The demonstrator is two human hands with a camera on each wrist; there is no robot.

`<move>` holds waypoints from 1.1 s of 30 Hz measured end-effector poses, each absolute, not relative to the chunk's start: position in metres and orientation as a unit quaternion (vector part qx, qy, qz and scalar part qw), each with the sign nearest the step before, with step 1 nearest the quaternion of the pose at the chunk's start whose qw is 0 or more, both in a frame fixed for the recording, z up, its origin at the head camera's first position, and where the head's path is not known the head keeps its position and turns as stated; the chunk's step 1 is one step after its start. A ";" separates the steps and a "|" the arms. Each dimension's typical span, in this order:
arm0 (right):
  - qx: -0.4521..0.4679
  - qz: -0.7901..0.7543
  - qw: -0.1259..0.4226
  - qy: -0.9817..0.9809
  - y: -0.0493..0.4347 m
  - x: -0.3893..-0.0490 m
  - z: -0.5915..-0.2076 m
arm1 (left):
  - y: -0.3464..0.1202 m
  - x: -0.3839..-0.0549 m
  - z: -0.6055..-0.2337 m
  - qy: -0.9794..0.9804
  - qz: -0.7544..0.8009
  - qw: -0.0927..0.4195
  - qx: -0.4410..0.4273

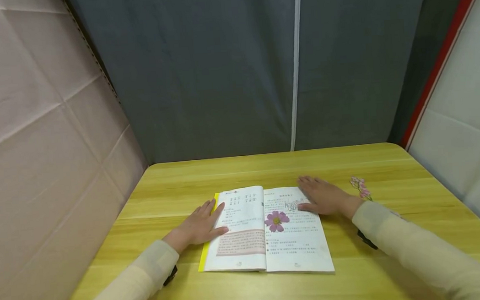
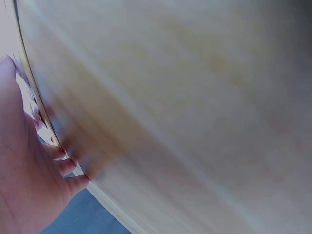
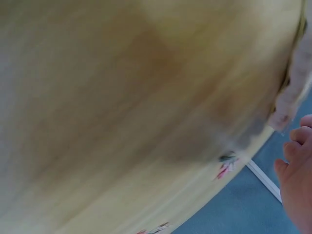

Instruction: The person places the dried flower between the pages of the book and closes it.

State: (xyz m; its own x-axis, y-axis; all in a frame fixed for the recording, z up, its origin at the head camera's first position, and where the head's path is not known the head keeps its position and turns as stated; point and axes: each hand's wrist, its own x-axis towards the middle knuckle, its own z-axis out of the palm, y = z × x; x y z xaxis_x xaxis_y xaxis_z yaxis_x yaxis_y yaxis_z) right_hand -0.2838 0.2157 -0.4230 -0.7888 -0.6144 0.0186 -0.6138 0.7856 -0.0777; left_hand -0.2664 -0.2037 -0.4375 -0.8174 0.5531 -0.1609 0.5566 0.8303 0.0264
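Observation:
An open book [image 1: 246,259] with printed pages and a yellow cover edge lies flat on the table. On its right page rests a pinkish-purple flower [image 1: 276,221] with a yellow centre, close to the fold. My left hand [image 1: 197,223] lies at the outer edge of the left page, thumb over the paper and fingers extended. At the upper outer edge of the right page, my right hand [image 1: 323,195] rests with straight fingers. Right of that hand, a sprig of small pink blossoms [image 1: 362,188] lies on the table; its lower end is hidden behind the right arm.
The wood-grain table [image 1: 184,176] has rounded far corners. A dark grey curtain [image 1: 211,78] with a pale vertical strip hangs behind it. Light fabric walls [image 1: 37,135] flank both sides, the right one edged in red. Dark bands show under both wrists.

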 end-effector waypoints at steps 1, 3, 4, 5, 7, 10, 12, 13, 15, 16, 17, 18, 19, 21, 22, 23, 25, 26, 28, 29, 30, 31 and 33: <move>-0.323 -0.035 0.010 0.946 0.216 -0.284 -0.425 | -0.204 -0.266 -0.438 0.953 -0.010 0.079 0.292; -0.320 -0.037 0.021 0.947 0.217 -0.284 -0.429 | -0.204 -0.266 -0.438 0.953 -0.010 0.077 0.293; -0.316 -0.039 0.026 0.948 0.218 -0.284 -0.430 | -0.204 -0.266 -0.438 0.953 -0.010 0.076 0.294; -0.312 -0.041 0.029 0.949 0.218 -0.284 -0.431 | -0.203 -0.266 -0.438 0.953 -0.011 0.075 0.295; -0.306 -0.039 0.031 0.951 0.218 -0.285 -0.433 | -0.203 -0.266 -0.437 0.952 -0.011 0.074 0.297; -0.299 -0.040 0.029 0.953 0.218 -0.285 -0.434 | -0.203 -0.266 -0.436 0.951 -0.011 0.077 0.298; -0.296 -0.038 0.028 0.954 0.218 -0.285 -0.434 | -0.203 -0.266 -0.436 0.951 -0.011 0.079 0.298; -0.294 -0.039 0.029 0.954 0.218 -0.285 -0.433 | -0.203 -0.266 -0.435 0.951 -0.011 0.079 0.298; -0.293 -0.039 0.029 0.955 0.217 -0.285 -0.433 | -0.203 -0.265 -0.436 0.951 -0.012 0.079 0.298; -0.293 -0.038 0.029 0.955 0.217 -0.285 -0.432 | -0.203 -0.265 -0.436 0.951 -0.013 0.079 0.298; -0.294 -0.036 0.025 0.955 0.217 -0.284 -0.432 | -0.203 -0.265 -0.436 0.951 -0.013 0.079 0.297; -0.294 -0.033 0.022 0.955 0.216 -0.284 -0.431 | -0.203 -0.266 -0.436 0.952 -0.013 0.079 0.297; -0.295 -0.032 0.019 0.955 0.216 -0.284 -0.430 | -0.203 -0.266 -0.437 0.952 -0.014 0.079 0.296; -0.299 -0.026 0.008 0.954 0.215 -0.283 -0.429 | -0.203 -0.266 -0.437 0.952 -0.015 0.079 0.294; -0.302 -0.022 0.001 0.953 0.214 -0.283 -0.428 | -0.203 -0.266 -0.437 0.952 -0.016 0.078 0.294; -0.305 -0.018 -0.009 0.952 0.214 -0.283 -0.428 | -0.203 -0.266 -0.437 0.952 -0.015 0.079 0.294; -0.311 -0.020 -0.031 0.950 0.213 -0.283 -0.426 | -0.203 -0.266 -0.437 0.953 -0.015 0.078 0.294; -0.312 -0.029 -0.046 0.948 0.212 -0.283 -0.425 | -0.203 -0.266 -0.437 0.952 -0.015 0.078 0.295; -0.307 -0.061 -0.072 0.947 0.210 -0.282 -0.423 | -0.203 -0.266 -0.436 0.952 -0.016 0.076 0.297; -0.301 -0.081 -0.081 0.947 0.209 -0.282 -0.422 | -0.203 -0.266 -0.436 0.952 -0.016 0.076 0.298; -0.292 -0.106 -0.086 0.947 0.207 -0.281 -0.420 | -0.203 -0.265 -0.436 0.951 -0.017 0.075 0.298; -0.280 -0.131 -0.090 0.947 0.206 -0.280 -0.419 | -0.203 -0.265 -0.435 0.951 -0.018 0.074 0.299; -0.253 -0.177 -0.087 0.947 0.203 -0.278 -0.415 | -0.203 -0.265 -0.435 0.951 -0.019 0.074 0.300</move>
State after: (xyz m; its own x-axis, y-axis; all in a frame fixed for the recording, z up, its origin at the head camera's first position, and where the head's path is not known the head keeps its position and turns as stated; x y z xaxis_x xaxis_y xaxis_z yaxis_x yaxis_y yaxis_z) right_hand -0.2785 0.2026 -0.4154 -0.8569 -0.4483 0.2546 -0.5100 0.8093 -0.2914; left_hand -0.2653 -0.2031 -0.4352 -0.8086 0.5684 -0.1521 0.5740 0.8188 0.0079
